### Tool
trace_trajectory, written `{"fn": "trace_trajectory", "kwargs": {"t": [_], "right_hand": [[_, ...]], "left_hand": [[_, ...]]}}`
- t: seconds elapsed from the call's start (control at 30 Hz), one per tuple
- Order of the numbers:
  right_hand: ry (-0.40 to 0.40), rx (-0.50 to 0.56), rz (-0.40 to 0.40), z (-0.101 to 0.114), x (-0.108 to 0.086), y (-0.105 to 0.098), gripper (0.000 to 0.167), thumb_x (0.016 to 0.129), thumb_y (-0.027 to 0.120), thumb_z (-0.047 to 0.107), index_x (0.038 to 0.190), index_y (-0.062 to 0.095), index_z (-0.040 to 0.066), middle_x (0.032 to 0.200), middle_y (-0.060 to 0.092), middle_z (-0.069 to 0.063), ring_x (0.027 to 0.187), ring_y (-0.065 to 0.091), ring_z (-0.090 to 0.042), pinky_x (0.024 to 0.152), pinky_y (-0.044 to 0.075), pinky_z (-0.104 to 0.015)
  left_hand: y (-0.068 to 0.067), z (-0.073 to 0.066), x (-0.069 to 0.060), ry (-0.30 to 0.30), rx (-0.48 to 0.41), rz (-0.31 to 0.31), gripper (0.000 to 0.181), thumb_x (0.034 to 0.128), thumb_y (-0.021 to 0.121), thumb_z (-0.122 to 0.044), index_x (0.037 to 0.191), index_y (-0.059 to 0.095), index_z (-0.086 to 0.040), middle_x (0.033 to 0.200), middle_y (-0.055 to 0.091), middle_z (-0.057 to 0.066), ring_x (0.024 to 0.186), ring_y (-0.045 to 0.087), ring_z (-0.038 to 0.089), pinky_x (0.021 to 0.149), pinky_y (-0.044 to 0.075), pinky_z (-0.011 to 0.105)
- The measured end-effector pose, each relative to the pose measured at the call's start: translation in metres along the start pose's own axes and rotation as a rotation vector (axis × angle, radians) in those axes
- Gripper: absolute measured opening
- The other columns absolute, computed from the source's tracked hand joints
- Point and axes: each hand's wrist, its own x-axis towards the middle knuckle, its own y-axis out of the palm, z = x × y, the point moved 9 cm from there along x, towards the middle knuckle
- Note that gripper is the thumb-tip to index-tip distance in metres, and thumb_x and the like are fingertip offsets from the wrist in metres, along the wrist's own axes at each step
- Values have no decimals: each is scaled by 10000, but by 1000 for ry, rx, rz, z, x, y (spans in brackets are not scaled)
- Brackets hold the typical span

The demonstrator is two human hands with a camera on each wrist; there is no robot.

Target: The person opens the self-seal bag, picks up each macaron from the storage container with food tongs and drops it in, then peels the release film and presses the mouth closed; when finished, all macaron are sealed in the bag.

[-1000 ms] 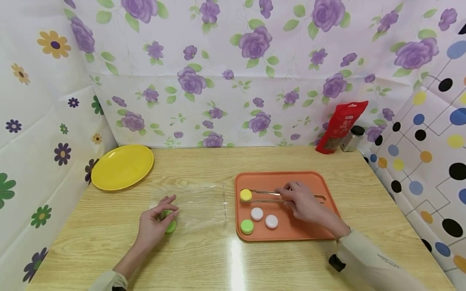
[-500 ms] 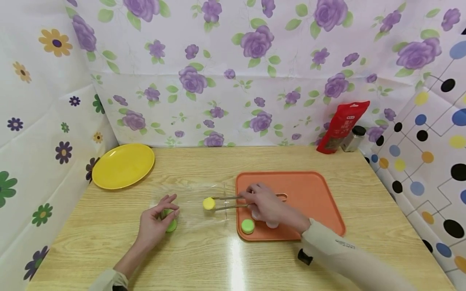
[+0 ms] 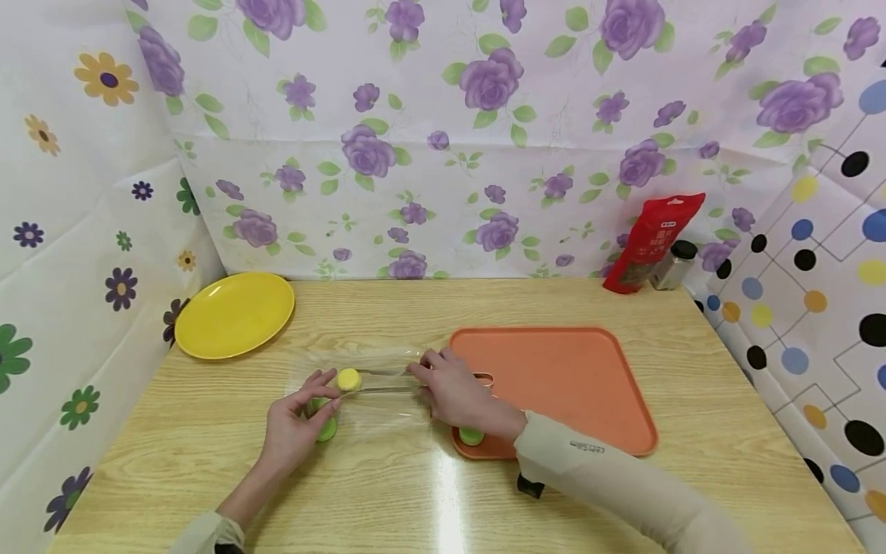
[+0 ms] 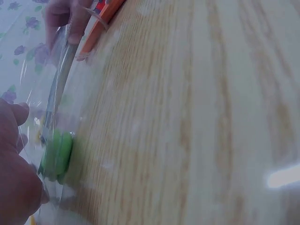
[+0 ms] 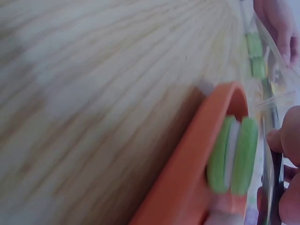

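My right hand (image 3: 460, 394) grips metal tongs (image 3: 384, 390) by their middle. At their tips is a yellow macaron (image 3: 349, 379), inside a clear plastic bag (image 3: 388, 418) lying on the table. My left hand (image 3: 294, 431) pinches the bag near its left end, thumb and forefinger close together. Beneath those fingers a green macaron (image 3: 326, 429) shows through the film; the right wrist view has two green pieces (image 5: 254, 45) there. Another green macaron (image 5: 233, 157) sits in the orange tray (image 3: 561, 377), partly covered by my right hand in the head view. White macarons there are hidden by the right hand and forearm.
A yellow plate (image 3: 235, 315) lies at the back left. A red pouch (image 3: 651, 246) and a black-lidded jar (image 3: 674, 267) stand at the back right against the flowered cloth (image 3: 443, 192). Patterned cloth also bounds both sides of the wooden table (image 3: 374, 500).
My right hand has moved left from over the tray, carrying the yellow macaron in the tongs deep into the bag. The left hand has stayed in place.
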Motion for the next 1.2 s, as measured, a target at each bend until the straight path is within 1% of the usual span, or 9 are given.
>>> {"fn": "trace_trajectory", "kwargs": {"t": [0.13, 0.2, 0.4, 0.5, 0.6, 0.77, 1.0, 1.13, 1.2], "right_hand": [[41, 5, 27, 5, 8, 7, 348, 968, 684, 160, 1308, 622, 116, 1082, 558, -64, 903, 491, -242, 659, 439, -322], [58, 5, 36, 7, 12, 9, 347, 977, 673, 170, 1316, 617, 124, 1093, 557, -63, 917, 489, -243, 685, 444, -336], [127, -9, 69, 10, 19, 19, 315, 997, 635, 195, 1310, 619, 166, 1106, 548, -48, 946, 474, -238, 696, 423, -341], [153, -21, 68, 12, 23, 23, 318, 998, 631, 200, 1315, 630, 180, 1094, 548, -47, 956, 479, -244, 710, 434, -358], [165, -27, 63, 13, 26, 26, 307, 992, 638, 199, 1299, 636, 188, 1068, 542, -46, 949, 479, -247, 731, 451, -376], [165, -19, 87, 14, 28, 28, 292, 995, 627, 194, 1287, 618, 180, 1059, 531, -53, 930, 476, -247, 744, 459, -374], [170, 15, 154, 8, 18, 24, 332, 1008, 614, 234, 1331, 618, 160, 1080, 539, -57, 943, 476, -235, 732, 461, -332], [164, 26, 181, 3, 8, 17, 350, 998, 638, 215, 1335, 588, 138, 1052, 504, -50, 882, 433, -210, 673, 424, -269], [164, 42, 169, -1, 2, 9, 356, 991, 654, 208, 1330, 586, 125, 1033, 503, -49, 855, 417, -203, 651, 410, -260]], "left_hand": [[1, -1, 0, 14, -6, 1, 124, 826, 730, 150, 895, 724, 47, 1247, 641, 240, 1319, 446, 453, 1081, 335, 154], [0, -1, 0, 17, -13, -1, 118, 823, 730, 154, 893, 721, 59, 1239, 644, 244, 1313, 439, 473, 1081, 335, 152], [1, -1, 1, 25, -23, -13, 118, 820, 737, 150, 883, 725, 51, 1227, 651, 241, 1315, 498, 304, 1085, 340, 163], [1, -3, 1, 37, -24, -20, 130, 818, 739, 149, 874, 730, 31, 1221, 652, 243, 1307, 505, 267, 1078, 347, 158], [2, -5, 1, 41, -20, -25, 133, 816, 745, 143, 866, 733, 20, 1215, 650, 252, 1303, 510, 253, 1068, 355, 153], [2, -4, 1, 45, -2, -30, 124, 803, 749, 156, 859, 723, 48, 1205, 644, 273, 1282, 514, 113, 1059, 360, 146], [3, -4, 0, 43, -4, -17, 125, 808, 746, 154, 868, 726, 46, 1211, 646, 271, 1303, 514, 250, 1074, 356, 166], [2, -2, -1, 48, -15, -17, 128, 809, 742, 159, 869, 724, 47, 1206, 648, 274, 1293, 520, 185, 1076, 357, 172], [2, -2, -1, 49, -23, -18, 136, 809, 740, 162, 869, 726, 41, 1206, 647, 276, 1290, 518, 160, 1076, 361, 175]]}}
